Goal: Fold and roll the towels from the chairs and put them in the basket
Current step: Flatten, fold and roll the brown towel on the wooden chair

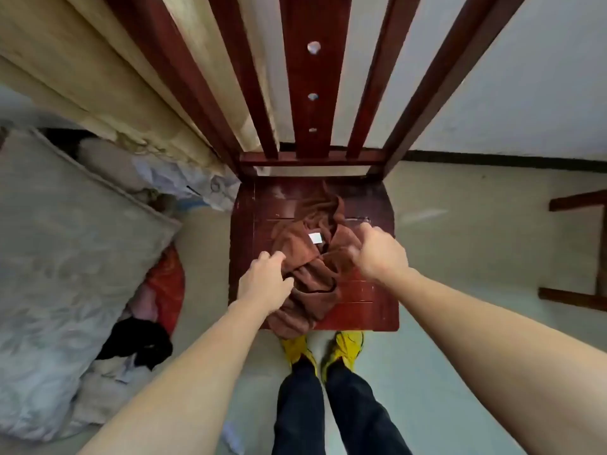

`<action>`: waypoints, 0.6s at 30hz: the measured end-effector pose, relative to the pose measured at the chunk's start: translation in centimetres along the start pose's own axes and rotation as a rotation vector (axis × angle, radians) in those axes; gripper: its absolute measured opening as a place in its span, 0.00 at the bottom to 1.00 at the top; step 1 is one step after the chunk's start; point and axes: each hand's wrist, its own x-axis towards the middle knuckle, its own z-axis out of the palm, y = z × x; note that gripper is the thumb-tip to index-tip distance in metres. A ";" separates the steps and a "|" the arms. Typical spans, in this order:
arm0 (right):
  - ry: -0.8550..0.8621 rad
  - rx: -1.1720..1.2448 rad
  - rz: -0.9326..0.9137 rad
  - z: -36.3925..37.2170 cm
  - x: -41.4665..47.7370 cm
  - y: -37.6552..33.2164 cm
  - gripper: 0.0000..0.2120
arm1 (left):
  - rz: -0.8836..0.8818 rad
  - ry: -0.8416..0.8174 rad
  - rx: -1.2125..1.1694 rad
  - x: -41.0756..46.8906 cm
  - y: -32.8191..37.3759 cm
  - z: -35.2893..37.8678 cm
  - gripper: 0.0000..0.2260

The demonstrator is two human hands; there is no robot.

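One brown towel (308, 280) is lying on the red chair (368, 303); one left hand (262, 284) and one right hand (381, 254) are reaching over it; two yellow shoes (294, 348) are standing before it.

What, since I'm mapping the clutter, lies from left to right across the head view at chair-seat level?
From the left: pale mattress → red cloth → left hand → brown towel → right hand → wooden frame at the right edge.

Dark, near-black trousers (331, 405) cover both legs at six o'clock, ending in bright yellow shoes (345, 348) side by side. Both forearms (184, 372) are bare right down to the left hand (264, 280) and right hand (379, 252).
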 end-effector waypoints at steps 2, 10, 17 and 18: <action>0.037 0.107 0.035 2.2 2.0 -0.2 0.21 | 0.003 0.016 0.008 2.3 -0.4 1.8 0.27; 0.084 0.214 0.249 8.8 3.4 2.0 0.05 | -0.279 0.435 -0.609 7.2 -2.4 5.7 0.09; 0.080 0.352 0.601 10.1 -0.2 7.8 0.13 | -0.671 0.495 -0.868 7.7 -6.7 4.4 0.08; 0.012 0.320 0.610 10.3 -0.6 8.2 0.14 | -0.600 0.445 -0.801 7.1 -6.8 4.6 0.06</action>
